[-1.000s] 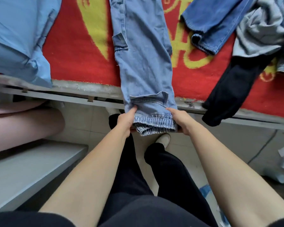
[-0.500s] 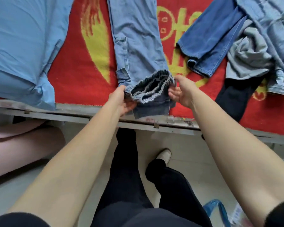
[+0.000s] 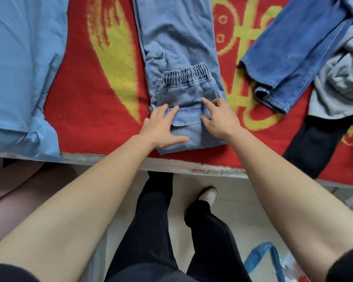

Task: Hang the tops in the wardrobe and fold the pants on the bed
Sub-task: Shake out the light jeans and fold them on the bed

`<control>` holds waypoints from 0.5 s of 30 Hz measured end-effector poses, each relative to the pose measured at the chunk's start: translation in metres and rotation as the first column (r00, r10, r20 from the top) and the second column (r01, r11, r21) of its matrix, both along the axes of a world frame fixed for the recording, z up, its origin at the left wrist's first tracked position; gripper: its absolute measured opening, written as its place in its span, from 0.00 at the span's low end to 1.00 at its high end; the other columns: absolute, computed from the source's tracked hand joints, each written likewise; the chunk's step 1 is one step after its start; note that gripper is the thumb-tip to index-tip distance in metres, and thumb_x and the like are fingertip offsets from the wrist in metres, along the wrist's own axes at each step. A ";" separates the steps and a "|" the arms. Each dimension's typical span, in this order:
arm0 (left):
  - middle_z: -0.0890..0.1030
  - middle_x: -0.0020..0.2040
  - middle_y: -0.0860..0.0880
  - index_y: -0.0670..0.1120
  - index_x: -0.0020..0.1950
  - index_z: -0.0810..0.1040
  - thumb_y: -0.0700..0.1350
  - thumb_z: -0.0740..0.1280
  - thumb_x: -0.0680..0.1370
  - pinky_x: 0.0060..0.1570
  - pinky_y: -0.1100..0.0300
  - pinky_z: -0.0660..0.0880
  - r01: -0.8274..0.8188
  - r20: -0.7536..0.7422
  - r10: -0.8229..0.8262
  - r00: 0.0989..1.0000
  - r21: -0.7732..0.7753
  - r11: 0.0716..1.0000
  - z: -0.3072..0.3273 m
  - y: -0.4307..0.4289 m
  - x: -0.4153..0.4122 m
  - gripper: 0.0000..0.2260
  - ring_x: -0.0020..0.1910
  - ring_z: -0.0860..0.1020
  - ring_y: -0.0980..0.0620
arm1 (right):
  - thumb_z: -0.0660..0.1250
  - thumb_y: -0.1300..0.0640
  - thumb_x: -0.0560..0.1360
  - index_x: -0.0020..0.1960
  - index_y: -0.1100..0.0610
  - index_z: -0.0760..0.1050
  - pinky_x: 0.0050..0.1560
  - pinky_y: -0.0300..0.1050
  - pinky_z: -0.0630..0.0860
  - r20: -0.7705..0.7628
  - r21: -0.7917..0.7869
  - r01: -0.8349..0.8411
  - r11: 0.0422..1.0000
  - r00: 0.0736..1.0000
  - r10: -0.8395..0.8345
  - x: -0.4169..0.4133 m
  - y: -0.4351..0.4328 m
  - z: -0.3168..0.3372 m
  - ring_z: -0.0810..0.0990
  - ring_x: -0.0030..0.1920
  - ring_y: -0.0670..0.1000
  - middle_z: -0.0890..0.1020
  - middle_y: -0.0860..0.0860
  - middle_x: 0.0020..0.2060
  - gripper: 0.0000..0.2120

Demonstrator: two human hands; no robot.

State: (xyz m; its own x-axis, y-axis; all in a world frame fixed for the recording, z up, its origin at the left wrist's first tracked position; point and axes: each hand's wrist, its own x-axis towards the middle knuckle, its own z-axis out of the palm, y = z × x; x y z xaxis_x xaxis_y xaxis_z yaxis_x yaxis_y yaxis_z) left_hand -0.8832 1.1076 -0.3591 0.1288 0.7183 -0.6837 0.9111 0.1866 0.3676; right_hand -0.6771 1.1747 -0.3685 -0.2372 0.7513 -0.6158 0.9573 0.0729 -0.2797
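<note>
Bed surface: red blanket (image 3: pixel 86 110) with a yellow pattern, its near edge on a grey bed frame (image 3: pixel 171 165); pale tiled floor below.

We record the light-blue jeans (image 3: pixel 177 37) lying lengthwise on the blanket, running away from the fingertips. The leg end is folded back over the leg, so the elastic cuff (image 3: pixel 186 75) sits just beyond the fingertips of both hands. The fold edge lies behind the palms, close to the frame.

Left hand (image 3: pixel 161 127): fingers straight and spread wide, flat on the left half of the folded layer, thumb stretched along the denim toward the right hand. It grasps nothing.

Right hand (image 3: pixel 220 119): index finger straight, its tip on the denim just short of the cuff; the other fingers are loosely bent over the right edge of the fold. The thumb seems to rest against a pocket flap between the two hands, though we cannot resolve contact.

Well left of the left fingers: a light-blue top (image 3: pixel 18 68), spread out. Right of the right fingers: darker blue jeans (image 3: pixel 289 58), then a grey garment (image 3: pixel 338 82) and a black garment (image 3: pixel 314 145) hanging over the frame.

On the floor: a pale shoe (image 3: pixel 207 195) and a blue plastic bag (image 3: pixel 261 259).
</note>
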 end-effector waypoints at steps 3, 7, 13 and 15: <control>0.38 0.80 0.42 0.52 0.80 0.37 0.68 0.75 0.63 0.70 0.39 0.59 0.206 -0.202 -0.200 0.959 0.008 0.979 -0.005 -0.014 0.013 0.60 0.79 0.40 0.41 | 0.59 0.45 0.80 0.78 0.45 0.58 0.65 0.58 0.64 0.151 0.122 -0.083 0.989 0.986 0.064 -0.007 -0.008 -0.005 0.66 0.68 0.60 0.66 0.56 0.68 0.28; 0.49 0.79 0.39 0.49 0.79 0.50 0.53 0.77 0.66 0.69 0.44 0.61 0.203 -0.284 -0.158 0.946 0.140 0.969 -0.008 -0.024 0.024 0.50 0.77 0.49 0.37 | 0.64 0.46 0.78 0.77 0.44 0.61 0.67 0.61 0.64 0.073 0.245 0.060 0.968 0.994 -0.080 0.000 -0.029 -0.003 0.61 0.72 0.64 0.58 0.60 0.75 0.29; 0.70 0.67 0.41 0.46 0.73 0.65 0.41 0.76 0.64 0.59 0.48 0.69 0.161 -0.211 -0.097 0.973 0.310 0.937 0.000 -0.067 0.037 0.39 0.64 0.68 0.39 | 0.62 0.63 0.77 0.74 0.55 0.70 0.59 0.58 0.74 -0.243 0.358 0.180 0.916 0.965 -0.094 0.030 -0.067 0.017 0.73 0.59 0.66 0.69 0.64 0.66 0.24; 0.68 0.68 0.41 0.46 0.74 0.64 0.43 0.76 0.64 0.58 0.49 0.69 0.139 -0.202 -0.084 0.976 0.277 0.951 -0.001 -0.076 0.038 0.40 0.65 0.67 0.40 | 0.62 0.61 0.77 0.73 0.54 0.71 0.54 0.57 0.76 -0.218 0.361 0.132 0.923 0.974 -0.054 0.032 -0.072 0.018 0.73 0.58 0.65 0.70 0.63 0.65 0.25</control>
State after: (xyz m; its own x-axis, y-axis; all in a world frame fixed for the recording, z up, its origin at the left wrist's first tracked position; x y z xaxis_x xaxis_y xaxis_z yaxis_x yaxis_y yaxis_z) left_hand -0.8449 1.0319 -0.3604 0.1101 0.8763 -0.4691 0.9770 -0.0088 0.2130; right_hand -0.6453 1.1024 -0.3504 -0.2437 0.9409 -0.2353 0.8917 0.1220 -0.4359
